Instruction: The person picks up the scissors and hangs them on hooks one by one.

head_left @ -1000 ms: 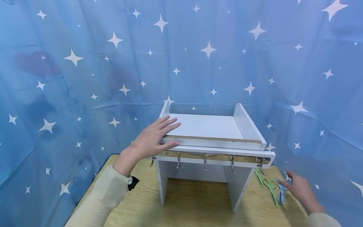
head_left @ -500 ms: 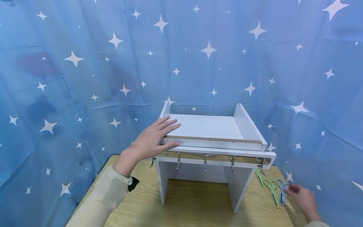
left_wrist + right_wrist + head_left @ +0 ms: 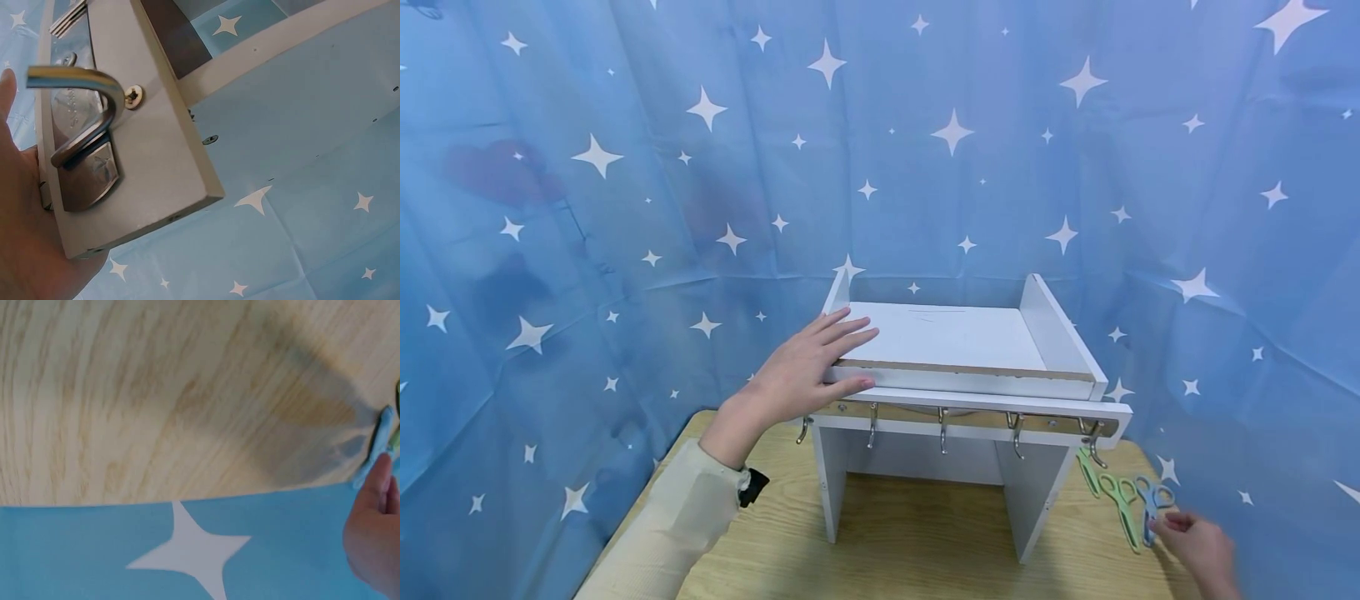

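My left hand rests on the front left corner of a white shelf unit, fingers spread over the top and thumb along the front edge. A metal hook rail runs across the unit's front; the left wrist view shows one hook close up beside the hand. At the table's right side my right hand pinches the lower end of blue scissors lying on the wood. Green scissors lie alongside to the left. In the right wrist view, the fingertips are at the blue scissors.
The wooden table carries the shelf unit. Another green item lies behind the green scissors, partly hidden by the hook rail. A blue star-patterned curtain surrounds the table closely. The table's right edge runs just by the right hand.
The right hand has come down toward the near end of the blue scissors, uncovering their handles. The scissors have shifted slightly right. The left hand has stayed in place on the unit.
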Demonstrator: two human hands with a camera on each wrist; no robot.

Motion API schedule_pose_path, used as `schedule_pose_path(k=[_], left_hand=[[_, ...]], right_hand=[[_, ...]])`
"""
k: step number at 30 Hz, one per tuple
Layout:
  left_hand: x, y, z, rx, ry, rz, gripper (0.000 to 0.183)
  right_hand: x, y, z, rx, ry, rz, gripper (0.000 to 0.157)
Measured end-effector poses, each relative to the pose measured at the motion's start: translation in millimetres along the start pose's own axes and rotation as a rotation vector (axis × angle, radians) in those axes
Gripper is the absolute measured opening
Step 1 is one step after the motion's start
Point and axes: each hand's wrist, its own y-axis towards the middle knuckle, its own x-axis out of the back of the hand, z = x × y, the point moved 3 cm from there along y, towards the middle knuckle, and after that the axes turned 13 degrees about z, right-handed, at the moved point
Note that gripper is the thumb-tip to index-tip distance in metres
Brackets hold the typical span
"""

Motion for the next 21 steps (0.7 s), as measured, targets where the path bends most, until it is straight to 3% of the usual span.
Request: schedule_pose_path(k=[14,21], left_hand=[[0.6,-1.2,-0.9,-0.001,0.001,-0.004,0.068],[-0.9,-2.3,0.7,-0.001,-0.001,-0.014,0.068]], right_hand=[[-16.2,-1.1,-6.6,-0.168,-0.09,-0.005,0.037],[-20.0,-3.9,1.0,-0.138,-0.152,-0.002,0.032]])
